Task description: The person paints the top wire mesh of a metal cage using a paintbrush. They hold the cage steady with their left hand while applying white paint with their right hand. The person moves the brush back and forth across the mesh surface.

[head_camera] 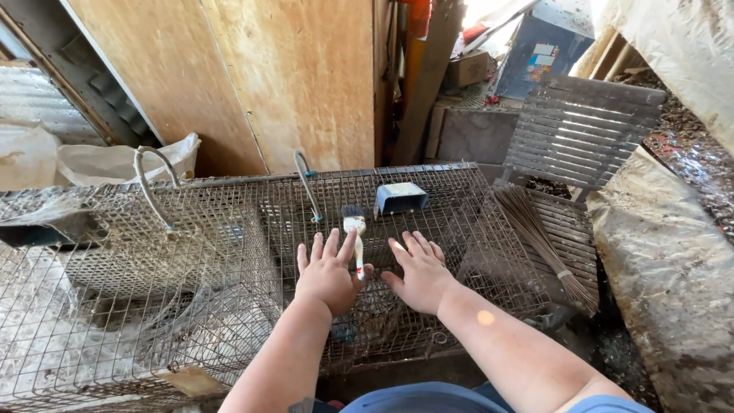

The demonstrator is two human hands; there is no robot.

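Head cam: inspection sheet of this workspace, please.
Surface: wire cage top, rusty mesh, two handles.
Job's things: paintbrush lying on the mesh.
Clutter: blue box on cage; twig broom at right.
Grippers: left hand flat on mesh, fingers over the paintbrush handle; right hand flat, empty.
Cables: nothing seen.
Surroundings: plywood boards behind, slatted panel, plastic sacks.

Grey rusty wire-mesh cage (229,229), fine grid pattern. Paintbrush with white handle, red tip and dark bristles (355,229). Small blue metal box (400,197). Brown twig broom (539,237). Tan plywood wall (252,76). Grey slatted panel (581,130). Grey-white plastic sack (115,162).
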